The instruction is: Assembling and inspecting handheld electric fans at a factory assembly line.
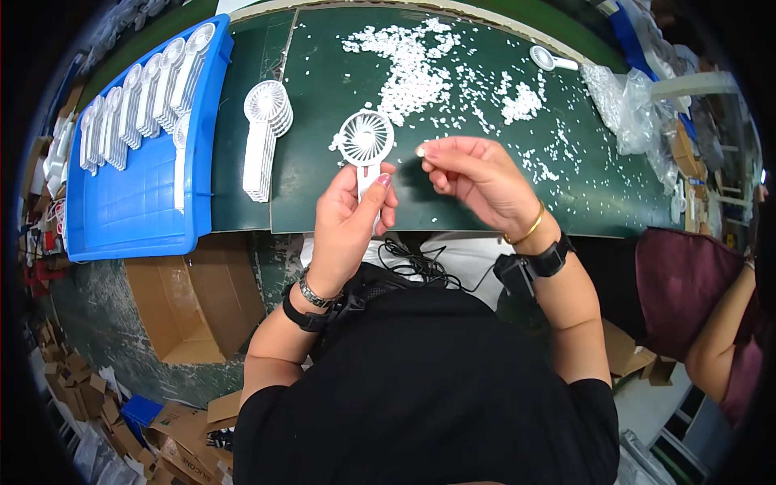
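My left hand (pixel 349 217) is closed around the handle of a white handheld fan (pixel 366 139), whose round slatted grille points away from me. To the right of the grille, my right hand (pixel 483 179) pinches a small white piece (pixel 420 152) between thumb and fingertips, apart from the fan. Many similar small white pieces (pixel 412 81) lie scattered over the dark green table (pixel 323 56) beyond both hands. Left of my left hand rests a stack of white fan parts (pixel 260 153) with matching round grilles and handles.
A blue tray (pixel 133 218) at the left holds several stacks of fan parts (pixel 149 97). Another small fan (pixel 552 59) lies at the far right, near clear plastic bags (pixel 634 113). Below the tray stands an open cardboard box (pixel 182 311). Someone in maroon (pixel 687 283) sits at the right.
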The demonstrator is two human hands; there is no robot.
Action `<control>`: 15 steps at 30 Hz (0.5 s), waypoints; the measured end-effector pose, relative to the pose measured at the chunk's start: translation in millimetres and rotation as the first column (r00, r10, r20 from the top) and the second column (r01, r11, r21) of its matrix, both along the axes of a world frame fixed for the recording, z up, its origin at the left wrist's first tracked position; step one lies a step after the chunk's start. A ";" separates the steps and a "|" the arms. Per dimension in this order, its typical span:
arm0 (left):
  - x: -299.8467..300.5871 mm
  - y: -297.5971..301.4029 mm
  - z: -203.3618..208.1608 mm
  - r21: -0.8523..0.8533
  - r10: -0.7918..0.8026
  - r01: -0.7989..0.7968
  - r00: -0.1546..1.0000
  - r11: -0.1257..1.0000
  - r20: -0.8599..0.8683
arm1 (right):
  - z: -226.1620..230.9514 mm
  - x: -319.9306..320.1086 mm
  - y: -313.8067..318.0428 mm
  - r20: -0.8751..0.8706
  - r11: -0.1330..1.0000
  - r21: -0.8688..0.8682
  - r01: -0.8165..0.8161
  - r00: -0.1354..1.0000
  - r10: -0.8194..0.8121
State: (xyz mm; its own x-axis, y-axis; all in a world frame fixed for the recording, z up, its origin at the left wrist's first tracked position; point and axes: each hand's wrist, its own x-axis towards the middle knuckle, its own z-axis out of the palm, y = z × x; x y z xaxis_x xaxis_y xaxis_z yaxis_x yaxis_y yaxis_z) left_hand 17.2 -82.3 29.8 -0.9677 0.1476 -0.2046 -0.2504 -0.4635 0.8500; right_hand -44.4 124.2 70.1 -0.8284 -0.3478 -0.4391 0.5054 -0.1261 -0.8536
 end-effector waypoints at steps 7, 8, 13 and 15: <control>4.7 20.6 10.4 0.009 -0.098 0.098 0.995 0.995 -0.006 | -5.1 34.6 26.0 0.266 0.904 -0.402 0.144 0.963 -0.035; 5.6 22.9 10.8 0.007 -0.117 0.117 0.993 0.993 -0.005 | -5.7 37.3 28.2 0.258 0.898 -0.413 0.149 0.965 -0.042; 8.3 30.3 11.0 -0.049 -0.158 0.157 0.987 0.986 -0.003 | -8.8 50.6 32.6 0.136 0.942 -0.284 0.181 0.980 -0.147; 8.4 30.5 14.4 0.024 -0.184 0.183 0.982 0.983 0.035 | -9.9 55.1 30.0 -0.034 0.972 -0.159 0.173 0.983 -0.181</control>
